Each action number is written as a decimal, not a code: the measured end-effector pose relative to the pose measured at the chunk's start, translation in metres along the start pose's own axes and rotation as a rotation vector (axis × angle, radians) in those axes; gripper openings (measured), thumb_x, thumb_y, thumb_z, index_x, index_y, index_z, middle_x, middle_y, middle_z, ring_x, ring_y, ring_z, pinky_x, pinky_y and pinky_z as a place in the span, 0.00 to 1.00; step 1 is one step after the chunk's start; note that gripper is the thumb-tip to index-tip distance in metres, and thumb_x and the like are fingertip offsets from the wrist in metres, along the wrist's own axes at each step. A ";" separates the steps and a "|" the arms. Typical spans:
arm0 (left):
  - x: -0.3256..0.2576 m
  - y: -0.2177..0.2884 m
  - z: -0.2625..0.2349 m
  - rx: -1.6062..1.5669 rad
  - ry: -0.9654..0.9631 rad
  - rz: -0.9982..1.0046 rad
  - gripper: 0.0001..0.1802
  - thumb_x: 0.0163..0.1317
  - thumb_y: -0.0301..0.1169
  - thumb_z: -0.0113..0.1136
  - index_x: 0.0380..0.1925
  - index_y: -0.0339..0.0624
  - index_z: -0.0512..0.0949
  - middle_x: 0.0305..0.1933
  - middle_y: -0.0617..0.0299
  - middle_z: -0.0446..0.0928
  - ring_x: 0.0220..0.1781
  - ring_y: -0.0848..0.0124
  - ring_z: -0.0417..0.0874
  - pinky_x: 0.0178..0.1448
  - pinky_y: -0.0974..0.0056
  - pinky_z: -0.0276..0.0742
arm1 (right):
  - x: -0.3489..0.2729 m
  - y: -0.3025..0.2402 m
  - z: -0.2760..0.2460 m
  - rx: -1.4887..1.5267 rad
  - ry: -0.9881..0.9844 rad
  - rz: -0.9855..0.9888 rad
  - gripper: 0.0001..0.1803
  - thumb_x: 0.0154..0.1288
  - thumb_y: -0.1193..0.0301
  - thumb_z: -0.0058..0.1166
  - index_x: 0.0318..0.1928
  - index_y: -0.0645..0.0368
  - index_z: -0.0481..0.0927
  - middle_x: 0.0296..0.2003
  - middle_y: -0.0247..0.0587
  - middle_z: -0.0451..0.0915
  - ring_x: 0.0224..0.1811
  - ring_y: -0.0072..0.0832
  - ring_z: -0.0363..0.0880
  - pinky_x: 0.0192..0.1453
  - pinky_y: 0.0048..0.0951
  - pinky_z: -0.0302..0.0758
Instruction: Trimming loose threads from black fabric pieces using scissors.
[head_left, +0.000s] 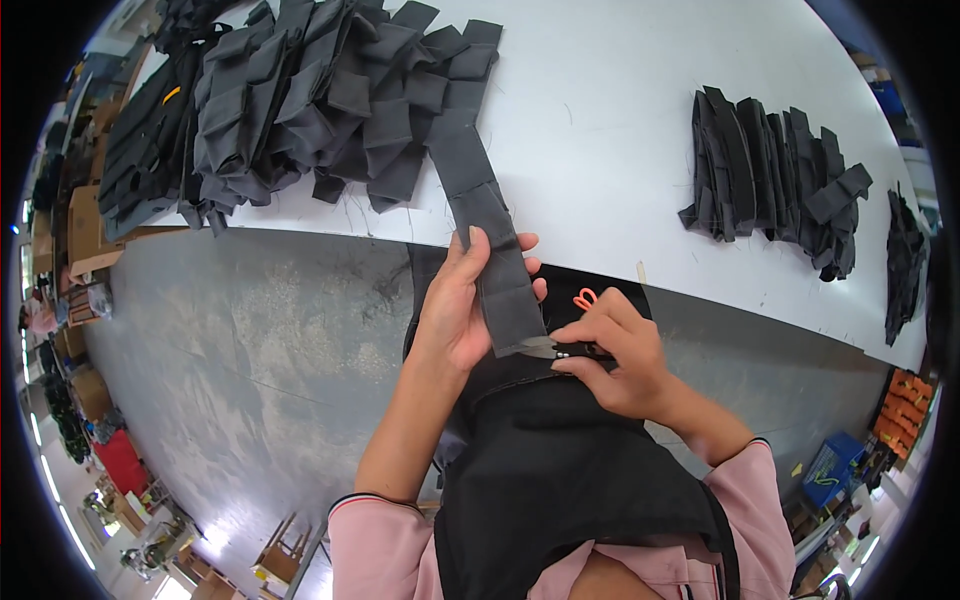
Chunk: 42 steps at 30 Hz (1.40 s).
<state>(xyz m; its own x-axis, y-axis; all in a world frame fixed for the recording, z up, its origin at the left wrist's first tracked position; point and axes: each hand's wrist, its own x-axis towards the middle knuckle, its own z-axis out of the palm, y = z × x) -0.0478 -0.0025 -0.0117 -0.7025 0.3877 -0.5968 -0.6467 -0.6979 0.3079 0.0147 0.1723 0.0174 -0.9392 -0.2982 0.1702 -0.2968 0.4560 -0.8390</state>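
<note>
My left hand (455, 315) is closed around a dark grey fabric strip (508, 300), thumb on top and fingertips showing past its right edge. The strip has folded sections sewn across it and slopes from the table edge down over my lap. In my right hand (625, 350) is a pair of thread snips (541, 348), pinched between thumb and fingers. Their metal blades meet the strip's lower end; whether they are cutting a thread I cannot tell. An orange loop (585, 299) shows beside my right fingers.
A large heap of similar grey fabric pieces (300, 110) lies on the white table (600, 130) at the left. A smaller row of them (765, 175) sits at the right, with another dark bundle (905, 260) at the far right edge. Black apron cloth (570, 450) covers my lap.
</note>
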 end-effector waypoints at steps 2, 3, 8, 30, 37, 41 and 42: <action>-0.002 0.000 0.002 0.002 -0.015 -0.004 0.18 0.70 0.43 0.42 0.51 0.43 0.63 0.49 0.50 0.73 0.42 0.64 0.79 0.43 0.55 0.81 | 0.000 -0.002 0.000 0.026 -0.008 0.035 0.14 0.43 0.76 0.67 0.34 0.56 0.79 0.25 0.36 0.68 0.24 0.31 0.71 0.26 0.26 0.68; -0.003 0.001 0.003 0.029 -0.017 0.004 0.18 0.70 0.42 0.43 0.52 0.44 0.62 0.49 0.51 0.73 0.43 0.65 0.79 0.44 0.54 0.81 | 0.000 -0.002 -0.001 0.017 -0.076 0.060 0.15 0.43 0.77 0.67 0.35 0.56 0.80 0.26 0.36 0.68 0.25 0.30 0.71 0.27 0.25 0.68; -0.007 0.002 0.001 0.095 -0.018 0.084 0.18 0.70 0.41 0.44 0.53 0.44 0.62 0.51 0.50 0.73 0.45 0.65 0.79 0.48 0.55 0.80 | 0.009 -0.002 -0.018 0.167 -0.087 0.111 0.17 0.44 0.77 0.66 0.39 0.55 0.80 0.29 0.34 0.70 0.27 0.25 0.71 0.28 0.25 0.69; -0.009 0.007 0.013 0.445 0.134 0.264 0.17 0.69 0.40 0.47 0.46 0.38 0.65 0.42 0.51 0.79 0.28 0.71 0.81 0.31 0.68 0.80 | -0.006 -0.001 0.001 0.070 0.156 0.084 0.24 0.43 0.74 0.67 0.46 0.54 0.78 0.26 0.37 0.72 0.21 0.28 0.71 0.25 0.24 0.69; -0.010 0.005 0.016 0.464 0.140 0.262 0.17 0.69 0.40 0.47 0.47 0.37 0.64 0.42 0.50 0.79 0.28 0.70 0.81 0.31 0.67 0.80 | -0.001 0.000 0.003 -0.295 0.095 -0.059 0.22 0.41 0.78 0.65 0.43 0.56 0.79 0.26 0.35 0.73 0.22 0.29 0.69 0.26 0.27 0.66; -0.011 0.004 0.015 0.474 0.125 0.247 0.18 0.69 0.41 0.48 0.48 0.37 0.64 0.42 0.50 0.79 0.28 0.70 0.81 0.31 0.67 0.80 | 0.003 0.002 0.006 -0.338 0.136 -0.136 0.20 0.42 0.76 0.66 0.42 0.55 0.80 0.26 0.34 0.73 0.20 0.27 0.68 0.23 0.26 0.63; -0.011 0.003 0.014 0.476 0.122 0.228 0.18 0.69 0.41 0.48 0.48 0.38 0.64 0.42 0.50 0.79 0.28 0.70 0.81 0.31 0.68 0.80 | 0.004 0.001 0.007 -0.338 0.135 -0.135 0.20 0.42 0.76 0.66 0.42 0.55 0.80 0.26 0.34 0.73 0.20 0.27 0.68 0.23 0.26 0.63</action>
<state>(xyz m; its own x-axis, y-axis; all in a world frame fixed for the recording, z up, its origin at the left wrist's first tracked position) -0.0465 -0.0009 0.0059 -0.8196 0.1655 -0.5485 -0.5647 -0.3951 0.7246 0.0120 0.1663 0.0137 -0.8953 -0.2716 0.3530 -0.4384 0.6773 -0.5908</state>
